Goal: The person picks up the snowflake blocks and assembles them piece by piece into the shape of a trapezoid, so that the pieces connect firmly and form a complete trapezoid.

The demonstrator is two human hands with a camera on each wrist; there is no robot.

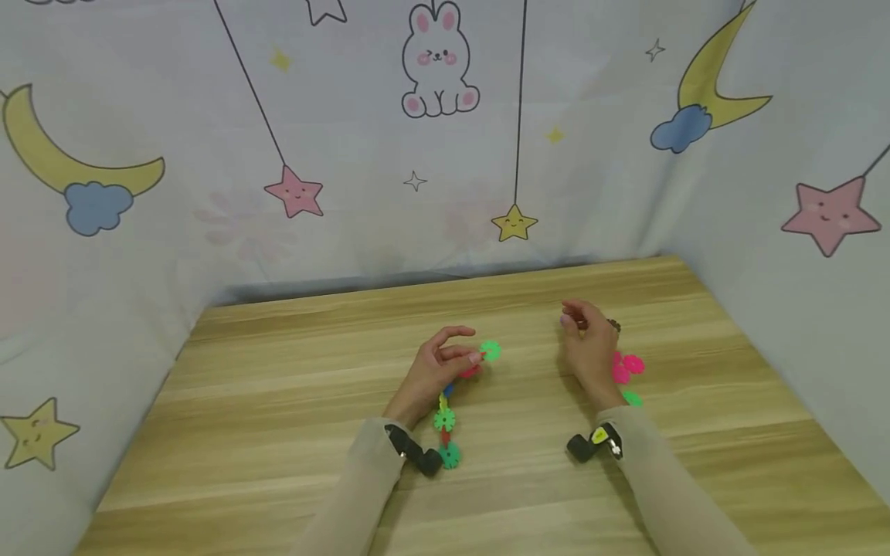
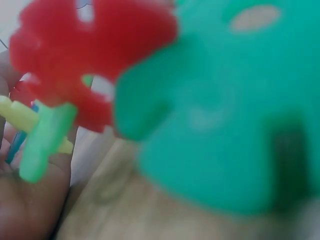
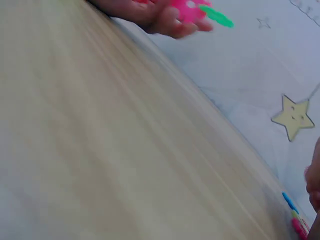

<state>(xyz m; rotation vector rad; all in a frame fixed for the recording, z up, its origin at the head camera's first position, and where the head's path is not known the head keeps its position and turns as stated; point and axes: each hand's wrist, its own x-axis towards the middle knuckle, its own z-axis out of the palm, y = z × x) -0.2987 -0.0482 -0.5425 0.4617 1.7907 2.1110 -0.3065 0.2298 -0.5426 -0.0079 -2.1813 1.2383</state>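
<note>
My left hand (image 1: 445,361) pinches the top of a chain of plastic snowflake pieces (image 1: 446,421) at mid-table, with a bright green piece (image 1: 490,351) and a red one at its fingertips. The chain trails toward me to a teal piece (image 1: 450,455). The left wrist view shows this blurred and close up: the teal piece (image 2: 220,110) and a red piece (image 2: 75,55). My right hand (image 1: 587,344) hovers to the right with fingers curled inward, beside loose pink pieces (image 1: 629,366) and a green piece (image 1: 633,399). Small coloured pieces (image 3: 297,220) show by its fingers; whether it holds them is unclear.
The wooden table (image 1: 278,401) is walled on three sides by a printed curtain (image 1: 431,154). A black wrist camera sits on each forearm (image 1: 417,455), (image 1: 591,444).
</note>
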